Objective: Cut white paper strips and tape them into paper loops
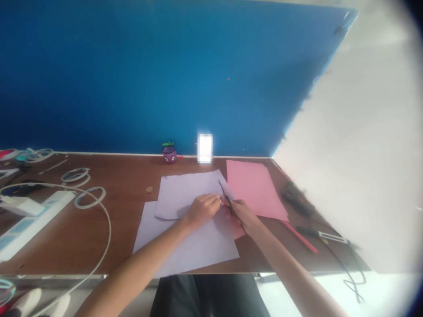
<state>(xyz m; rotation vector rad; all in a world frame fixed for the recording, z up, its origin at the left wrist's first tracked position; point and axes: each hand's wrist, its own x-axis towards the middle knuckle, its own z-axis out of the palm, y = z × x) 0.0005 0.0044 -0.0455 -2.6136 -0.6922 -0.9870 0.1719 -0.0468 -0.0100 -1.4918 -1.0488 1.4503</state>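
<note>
My right hand (242, 214) is closed around the handles of a pair of dark scissors (223, 190), whose blades point away from me over the right edge of a lavender paper sheet (185, 189). Close beside the scissors, my left hand (205, 207) is closed in a pinch on that sheet, which is raised a little along its near edge. Another lavender sheet (191, 251) lies flat under both hands, reaching the table's front edge. A bit of pink paper (238, 231) shows below my right hand. Fingertips of both hands are partly hidden.
Pink sheets (253, 187) and a pink rod (302, 238) lie to the right, near dark tools with cables (297, 200). A purple pot (169, 154) and a blurred bright rectangle (205, 149) stand at the back. A power strip (36, 224) and looped cables (90, 197) occupy the left.
</note>
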